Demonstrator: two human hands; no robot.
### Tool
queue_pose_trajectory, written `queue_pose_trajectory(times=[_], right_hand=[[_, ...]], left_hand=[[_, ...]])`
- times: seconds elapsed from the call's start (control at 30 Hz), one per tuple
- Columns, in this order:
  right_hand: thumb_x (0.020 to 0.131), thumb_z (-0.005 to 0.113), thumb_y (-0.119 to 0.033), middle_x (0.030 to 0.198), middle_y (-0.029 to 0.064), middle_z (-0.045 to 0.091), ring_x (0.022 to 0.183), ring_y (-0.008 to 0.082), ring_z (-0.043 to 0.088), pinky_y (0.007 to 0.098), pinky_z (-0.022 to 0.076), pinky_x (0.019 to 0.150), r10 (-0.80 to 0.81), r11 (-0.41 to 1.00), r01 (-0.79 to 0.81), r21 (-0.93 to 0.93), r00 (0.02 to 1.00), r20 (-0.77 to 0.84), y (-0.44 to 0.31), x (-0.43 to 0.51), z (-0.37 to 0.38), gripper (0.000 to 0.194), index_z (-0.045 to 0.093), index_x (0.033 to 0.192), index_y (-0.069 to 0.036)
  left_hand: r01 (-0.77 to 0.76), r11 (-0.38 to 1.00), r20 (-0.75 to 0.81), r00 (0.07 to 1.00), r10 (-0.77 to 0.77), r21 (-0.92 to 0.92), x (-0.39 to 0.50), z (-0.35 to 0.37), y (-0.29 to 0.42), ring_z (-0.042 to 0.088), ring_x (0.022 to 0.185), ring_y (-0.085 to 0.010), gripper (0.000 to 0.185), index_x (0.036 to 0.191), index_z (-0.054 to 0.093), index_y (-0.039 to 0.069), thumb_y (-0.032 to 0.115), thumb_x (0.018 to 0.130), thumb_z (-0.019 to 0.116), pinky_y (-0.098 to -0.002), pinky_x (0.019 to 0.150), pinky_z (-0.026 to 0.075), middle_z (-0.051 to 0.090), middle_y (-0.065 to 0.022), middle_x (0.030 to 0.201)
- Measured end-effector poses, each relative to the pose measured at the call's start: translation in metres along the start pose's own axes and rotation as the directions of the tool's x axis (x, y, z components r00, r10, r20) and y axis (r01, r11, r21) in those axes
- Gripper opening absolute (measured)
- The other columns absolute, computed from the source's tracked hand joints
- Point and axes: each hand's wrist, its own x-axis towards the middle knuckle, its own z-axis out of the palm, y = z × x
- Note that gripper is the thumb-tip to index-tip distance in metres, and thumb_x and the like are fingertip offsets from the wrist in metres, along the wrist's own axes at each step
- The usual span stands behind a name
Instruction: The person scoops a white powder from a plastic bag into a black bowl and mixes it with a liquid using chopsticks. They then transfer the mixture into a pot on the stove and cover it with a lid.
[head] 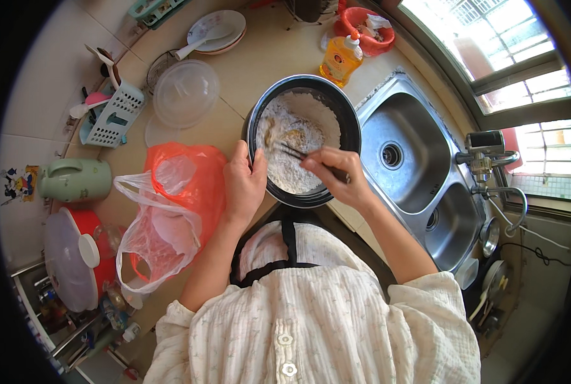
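A dark, deep round pot (350,115) stands before me, with white flour (290,168) and a small yellowish wet patch in it. My left hand (245,185) grips the pot's near left rim, thumb up along the wall. Held in my right hand (338,170) is a pair of dark chopsticks (292,151), slanting down into the flour; their tips are blurred. Close to my left hand lies a red plastic bag (208,165), and over it a clear plastic bag (146,235) with something pale inside.
A steel double sink (405,144) lies to the right, its faucet (482,158) by the window. Beyond the pot stands a yellow dish soap bottle (341,60). At left are a clear lid (186,93), a utensil basket (117,115) and a green jug (76,180); stacked plates (218,29) lie farther back.
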Motion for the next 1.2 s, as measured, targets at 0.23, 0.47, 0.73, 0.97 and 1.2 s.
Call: queue_pose_trajectory(times=[0.23,0.47,0.73,0.97,1.2], right_hand=[[0.093,0.067,-0.007,0.080,0.0103,0.072,0.075,0.0137,0.070,0.0264,0.0544,0.068,0.442,0.892,-0.446,0.068,0.894,0.071,0.010,-0.030,-0.055,0.012,0.071,0.093,0.004],[0.093,0.068,-0.008,0.073,0.0075,0.069,0.069,0.0087,0.065,0.0223,0.0481,0.058,0.246,0.969,-0.243,0.047,0.919,-0.308,0.018,0.004,-0.019,0.012,0.071,0.090,0.003],[0.091,0.067,-0.004,0.087,0.0120,0.072,0.077,0.0216,0.068,0.0312,0.0519,0.069,0.084,0.994,-0.094,0.061,0.986,0.144,-0.010,-0.030,-0.019,0.008,0.071,0.090,0.003],[0.088,0.070,-0.002,0.079,0.0112,0.070,0.066,0.0196,0.064,0.0284,0.0487,0.059,0.152,0.976,-0.175,-0.127,0.973,-0.170,0.026,-0.036,-0.043,0.004,0.070,0.089,0.001],[0.087,0.070,-0.002,0.091,0.0135,0.069,0.070,0.0219,0.065,0.0296,0.0493,0.060,-0.110,0.993,0.100,-0.064,0.978,-0.178,0.028,-0.004,0.001,0.006,0.069,0.091,0.002]], left_hand=[[0.001,0.999,-0.049,0.999,0.002,0.054,-0.004,-0.008,-0.013,0.032,0.051,-0.0102,0.031,0.077,0.036,0.003,0.012,0.097,0.060,-0.0332,0.044,0.030,0.036,-0.0042,0.055],[0.027,1.000,0.021,0.999,-0.027,0.011,-0.011,0.001,-0.003,0.032,0.050,-0.0148,0.031,0.078,0.036,0.002,0.011,0.095,0.060,-0.0359,0.044,0.032,0.036,-0.0119,0.056],[-0.037,0.999,-0.078,0.996,0.038,0.014,-0.010,0.008,0.004,0.034,0.049,-0.0115,0.030,0.076,0.037,0.003,0.007,0.094,0.060,-0.0334,0.044,0.031,0.039,-0.0077,0.056],[0.117,0.990,0.029,0.993,-0.115,-0.080,-0.005,-0.002,-0.004,0.037,0.066,-0.0027,0.023,0.078,0.042,0.005,0.002,0.095,0.057,-0.0238,0.054,0.034,0.045,0.0044,0.071],[0.018,0.999,0.012,1.000,-0.017,-0.039,0.001,0.003,0.004,0.037,0.062,-0.0045,0.024,0.078,0.041,0.003,0.004,0.095,0.057,-0.0260,0.051,0.033,0.042,0.0022,0.067]])
